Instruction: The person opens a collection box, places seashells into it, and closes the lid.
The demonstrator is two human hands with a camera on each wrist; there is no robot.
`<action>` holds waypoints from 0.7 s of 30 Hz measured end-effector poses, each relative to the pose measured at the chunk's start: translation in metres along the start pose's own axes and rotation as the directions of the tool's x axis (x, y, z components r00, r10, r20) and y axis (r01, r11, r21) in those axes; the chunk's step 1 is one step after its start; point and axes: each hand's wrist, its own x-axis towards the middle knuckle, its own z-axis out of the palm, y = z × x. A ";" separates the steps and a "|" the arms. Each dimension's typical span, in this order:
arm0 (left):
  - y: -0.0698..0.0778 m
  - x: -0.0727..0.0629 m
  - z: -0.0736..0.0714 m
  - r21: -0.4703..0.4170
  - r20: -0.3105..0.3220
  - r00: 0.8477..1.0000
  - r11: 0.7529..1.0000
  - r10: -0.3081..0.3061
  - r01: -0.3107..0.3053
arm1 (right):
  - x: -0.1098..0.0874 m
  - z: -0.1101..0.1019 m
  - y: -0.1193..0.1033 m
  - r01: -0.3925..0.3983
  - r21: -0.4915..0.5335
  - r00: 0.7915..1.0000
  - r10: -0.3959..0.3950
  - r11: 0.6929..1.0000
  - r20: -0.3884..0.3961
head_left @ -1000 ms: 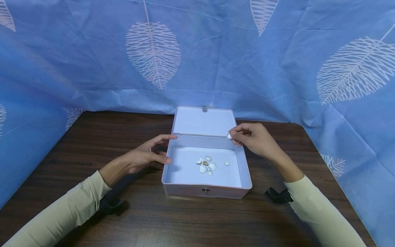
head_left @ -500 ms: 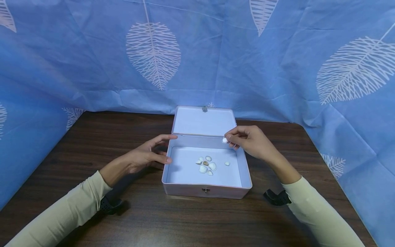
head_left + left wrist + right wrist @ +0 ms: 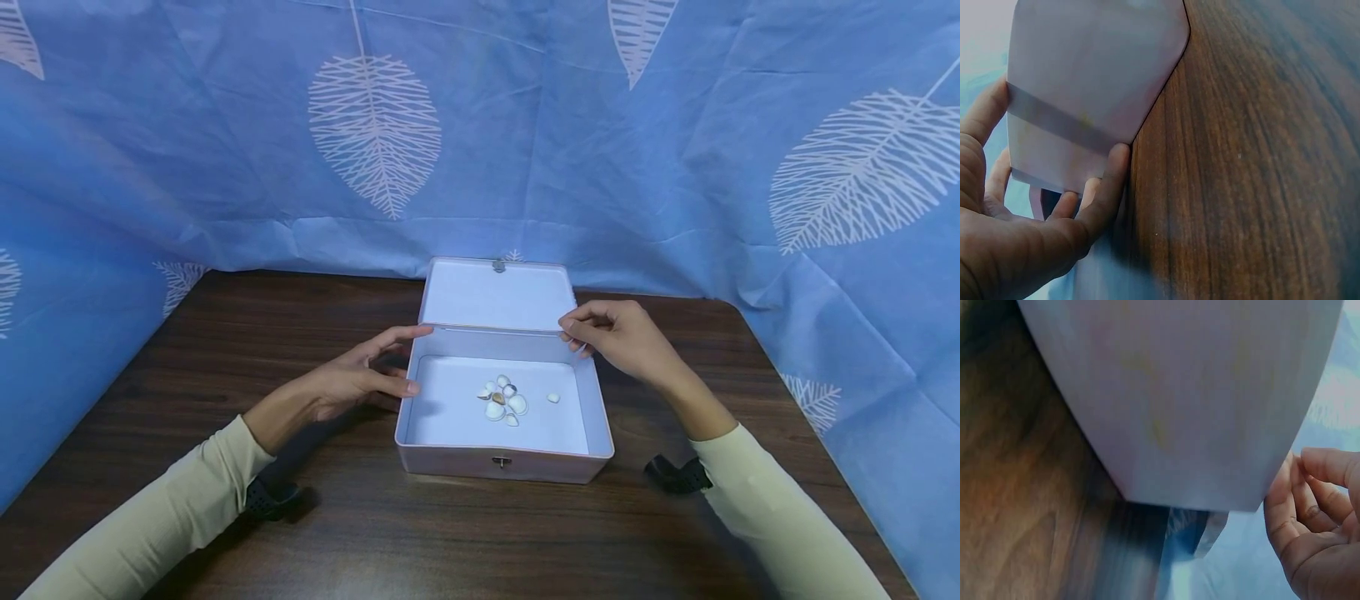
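An open box [image 3: 450, 462] with a white inside and a small front catch stands on the table, its lid [image 3: 498, 293] tipped back. Grouped near the middle of its floor are several small seashells [image 3: 517, 404], mostly white around a brown one; a single white seashell [image 3: 552, 397] lies apart to the right. My left hand [image 3: 352, 379] rests against the left side, fingers spread, thumb and index finger at the rim. By the back right corner is my right hand [image 3: 618, 337], fingers curled and thumb tip meeting index fingertip. Nothing shows between them in the right wrist view.
The dark wooden table [image 3: 337, 533] surrounds the box. A blue curtain [image 3: 480, 150] with white leaf prints hangs behind the table and along its sides, close behind the raised lid. A black band [image 3: 678, 475] hangs below each wrist.
The right hand moved left over the box with a white seashell, then back right without it in sight. Another seashell now lies at the back of the group. The left hand stays put.
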 end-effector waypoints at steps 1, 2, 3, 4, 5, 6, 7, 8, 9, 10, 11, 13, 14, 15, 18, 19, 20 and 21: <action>0.000 0.000 0.000 0.008 0.002 1.000 1.000 0.001 -0.001 | 0.001 -0.002 0.003 -0.011 0.009 1.000 0.011 1.000 -0.009; 0.001 0.000 -0.001 0.017 0.003 1.000 1.000 0.002 -0.002 | 0.003 -0.004 0.006 -0.017 0.018 1.000 0.017 1.000 -0.019; 0.001 0.000 -0.001 0.025 0.007 1.000 1.000 0.003 -0.003 | 0.004 -0.007 0.009 -0.024 0.025 0.999 0.025 0.999 -0.029; 0.002 0.000 -0.002 0.032 0.009 1.000 0.999 0.004 -0.004 | 0.006 -0.009 0.012 -0.032 0.027 0.999 0.033 0.999 -0.038; 0.003 0.000 -0.003 0.042 0.011 1.000 0.999 0.005 -0.006 | 0.007 -0.011 0.014 -0.042 0.033 0.998 0.044 0.999 -0.047; 0.004 0.000 -0.004 0.053 0.010 1.000 0.999 0.007 -0.007 | 0.008 -0.013 0.017 -0.048 0.038 0.997 0.050 0.998 -0.055; 0.006 0.000 -0.005 0.059 0.011 1.000 0.998 0.011 -0.011 | 0.010 -0.015 0.021 -0.052 0.041 0.997 0.055 0.998 -0.062; 0.008 0.000 -0.006 0.062 0.006 1.000 0.998 0.015 -0.016 | 0.011 -0.017 0.023 -0.058 0.047 0.996 0.061 0.997 -0.071; 0.009 0.001 -0.007 0.062 -0.001 1.000 0.998 0.022 -0.022 | 0.012 -0.019 0.026 -0.066 0.051 0.994 0.070 0.997 -0.080; 0.011 0.001 -0.008 0.062 -0.014 0.999 0.998 0.030 -0.029 | 0.013 -0.020 0.028 -0.073 0.054 0.993 0.078 0.996 -0.088; 0.013 0.003 -0.009 0.058 -0.031 0.999 0.998 0.037 -0.035 | 0.014 -0.022 0.031 -0.080 0.058 0.992 0.085 0.995 -0.096; 0.016 0.006 -0.011 0.043 -0.077 0.996 0.998 0.053 -0.050 | 0.016 -0.024 0.036 -0.093 0.062 0.989 0.099 0.994 -0.114; 0.017 0.009 -0.012 0.034 -0.108 0.992 0.998 0.057 -0.054 | 0.017 -0.025 0.037 -0.101 0.061 0.987 0.108 0.993 -0.123; 0.018 0.011 -0.012 0.024 -0.137 0.989 0.998 0.061 -0.059 | 0.019 -0.026 0.039 -0.109 0.056 0.985 0.116 0.992 -0.129; 0.019 0.019 -0.015 -0.009 -0.216 0.974 0.997 0.070 -0.074 | 0.023 -0.029 0.045 -0.132 0.052 0.981 0.138 0.990 -0.140; 0.019 0.022 -0.016 -0.013 -0.235 0.969 0.997 0.074 -0.080 | 0.025 -0.029 0.047 -0.139 0.054 0.980 0.145 0.989 -0.138; 0.020 0.025 -0.016 -0.020 -0.253 0.965 0.996 0.074 -0.082 | 0.028 -0.029 0.049 -0.144 0.059 0.979 0.151 0.988 -0.135; 0.020 0.027 -0.017 -0.024 -0.267 0.961 0.996 0.074 -0.083 | 0.030 -0.029 0.051 -0.150 0.065 0.979 0.157 0.987 -0.131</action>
